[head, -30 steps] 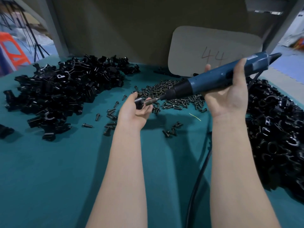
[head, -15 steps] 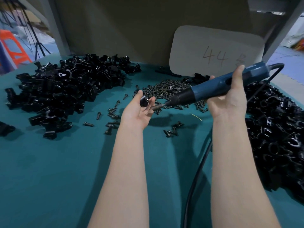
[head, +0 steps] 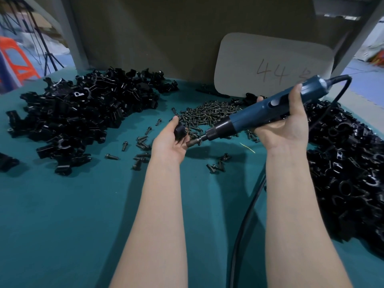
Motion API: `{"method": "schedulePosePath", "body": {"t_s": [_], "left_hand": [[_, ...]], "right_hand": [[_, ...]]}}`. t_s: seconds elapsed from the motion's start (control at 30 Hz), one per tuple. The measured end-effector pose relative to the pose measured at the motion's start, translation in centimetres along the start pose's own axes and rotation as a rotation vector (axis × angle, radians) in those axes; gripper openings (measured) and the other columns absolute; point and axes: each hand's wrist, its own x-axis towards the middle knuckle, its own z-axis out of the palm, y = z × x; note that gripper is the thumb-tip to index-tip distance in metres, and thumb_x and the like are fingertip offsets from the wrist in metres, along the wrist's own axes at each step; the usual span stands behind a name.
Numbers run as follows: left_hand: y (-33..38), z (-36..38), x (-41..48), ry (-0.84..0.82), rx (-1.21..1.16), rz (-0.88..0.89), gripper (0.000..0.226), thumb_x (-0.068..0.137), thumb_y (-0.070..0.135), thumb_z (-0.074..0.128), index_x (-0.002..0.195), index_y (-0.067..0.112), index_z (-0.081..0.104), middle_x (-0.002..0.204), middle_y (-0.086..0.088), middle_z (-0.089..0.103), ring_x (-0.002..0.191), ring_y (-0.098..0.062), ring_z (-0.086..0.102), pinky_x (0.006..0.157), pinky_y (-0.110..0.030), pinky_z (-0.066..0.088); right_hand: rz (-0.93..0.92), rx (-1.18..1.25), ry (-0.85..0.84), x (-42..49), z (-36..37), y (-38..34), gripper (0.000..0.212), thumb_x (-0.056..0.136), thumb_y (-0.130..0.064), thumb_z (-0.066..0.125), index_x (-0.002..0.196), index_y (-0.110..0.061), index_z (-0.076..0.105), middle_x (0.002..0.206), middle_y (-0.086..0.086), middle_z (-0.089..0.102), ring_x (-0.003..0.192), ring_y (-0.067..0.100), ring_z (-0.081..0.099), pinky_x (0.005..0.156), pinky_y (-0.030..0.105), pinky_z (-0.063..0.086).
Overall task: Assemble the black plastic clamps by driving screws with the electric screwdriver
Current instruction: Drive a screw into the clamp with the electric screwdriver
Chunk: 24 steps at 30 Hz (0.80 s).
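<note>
Broadly, teal table cover (head: 62,225) under everything. Left of the screw heap (head: 207,113), a big pile of black plastic clamps (head: 83,113); right of the heap, a second dark pile (head: 342,163). Behind the heap, a pale card (head: 270,59) marked 44, leaning upright. Above the heap's near right edge, the blue electric screwdriver (head: 259,115), tilted down leftward, cable (head: 245,215) trailing toward the viewer. Round its barrel, right hand (head: 284,132), thumb over the top, fingers clamped beneath. Just in front of the heap, left hand (head: 168,144), thumb and fingers curled on one black clamp (head: 180,130). Just beside that clamp, bit tip (head: 191,143); contact impossible to tell.
</note>
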Motion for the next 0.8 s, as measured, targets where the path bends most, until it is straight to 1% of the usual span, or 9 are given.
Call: {"method": "schedulePosePath", "body": {"t_s": [0.13,0.2,0.27,0.43,0.5,0.57,0.63,0.73,0.8], "left_hand": [[0.01,0.01,-0.25,-0.036,-0.027,-0.009,0.017,0.089,0.016,0.068,0.087,0.005,0.056,0.1,-0.016,0.06,0.084,-0.024,0.063,0.08,-0.031,0.057],[-0.01,-0.1,-0.33,-0.042,0.019,-0.01,0.019,0.089,0.021,0.068,0.089,0.006,0.056,0.112,-0.017,0.062,0.082,-0.022,0.065,0.066,-0.027,0.059],[0.0,-0.21,-0.33,-0.029,0.076,-0.006,0.021,0.09,0.027,0.066,0.092,0.009,0.057,0.12,-0.017,0.063,0.079,-0.019,0.065,0.052,-0.022,0.056],[-0.01,-0.39,-0.12,-0.008,0.135,-0.007,0.023,0.09,0.033,0.066,0.098,0.013,0.058,0.121,-0.015,0.065,0.085,-0.021,0.064,0.064,-0.025,0.055],[-0.06,-0.36,-0.15,-0.023,0.124,-0.009,0.022,0.091,0.031,0.065,0.098,0.011,0.058,0.118,-0.016,0.065,0.081,-0.019,0.064,0.057,-0.024,0.054],[-0.18,-0.22,-0.16,-0.031,0.128,0.011,0.025,0.092,0.028,0.065,0.105,0.009,0.057,0.116,-0.017,0.061,0.074,-0.017,0.063,0.05,-0.02,0.05],[-0.34,-0.13,0.04,0.004,0.171,0.057,0.035,0.091,0.026,0.066,0.118,0.007,0.055,0.119,-0.016,0.059,0.074,-0.018,0.062,0.059,-0.022,0.052],[-0.64,-0.06,0.31,0.022,0.221,0.134,0.014,0.09,0.02,0.067,0.092,0.009,0.058,0.111,-0.012,0.063,0.085,-0.022,0.064,0.073,-0.027,0.056],[-0.79,-0.04,0.36,0.028,0.24,0.163,0.014,0.089,0.017,0.068,0.084,0.011,0.057,0.107,-0.01,0.064,0.095,-0.023,0.064,0.088,-0.031,0.056]], "right_hand": [[-0.021,0.02,-0.026,-0.12,0.15,-0.1,0.045,0.089,-0.03,0.066,0.128,-0.011,0.054,0.113,0.006,0.063,0.095,0.023,0.064,0.089,0.044,0.052],[-0.033,0.017,-0.037,-0.22,0.23,-0.26,0.036,0.089,-0.028,0.066,0.119,-0.01,0.056,0.1,0.005,0.062,0.085,0.022,0.064,0.081,0.04,0.054],[-0.035,0.033,-0.033,-0.29,0.24,-0.42,0.03,0.09,-0.025,0.066,0.114,-0.009,0.057,0.097,0.007,0.061,0.081,0.021,0.064,0.081,0.04,0.054],[-0.074,0.068,-0.003,-0.39,0.35,-0.57,0.022,0.089,-0.02,0.068,0.105,-0.008,0.061,0.094,0.009,0.063,0.078,0.02,0.065,0.093,0.04,0.052],[-0.104,0.057,0.022,-0.37,0.42,-0.56,0.021,0.088,-0.02,0.069,0.102,-0.008,0.061,0.095,0.01,0.063,0.084,0.022,0.064,0.094,0.041,0.052],[-0.151,0.036,0.037,-0.39,0.55,-0.51,0.018,0.088,-0.022,0.069,0.098,-0.009,0.061,0.09,0.007,0.063,0.08,0.02,0.064,0.086,0.036,0.055],[-0.212,0.013,0.041,-0.42,0.63,-0.4,0.017,0.089,-0.024,0.067,0.096,-0.011,0.059,0.084,0.003,0.063,0.073,0.016,0.065,0.073,0.03,0.056],[-0.29,-0.074,0.063,-0.47,0.81,-0.33,0.018,0.09,-0.026,0.066,0.093,-0.01,0.06,0.075,-0.002,0.066,0.071,0.012,0.065,0.069,0.027,0.054],[-0.315,-0.129,0.074,-0.54,0.92,-0.3,0.018,0.09,-0.026,0.066,0.093,-0.009,0.06,0.075,-0.003,0.066,0.072,0.011,0.065,0.068,0.025,0.053]]}}
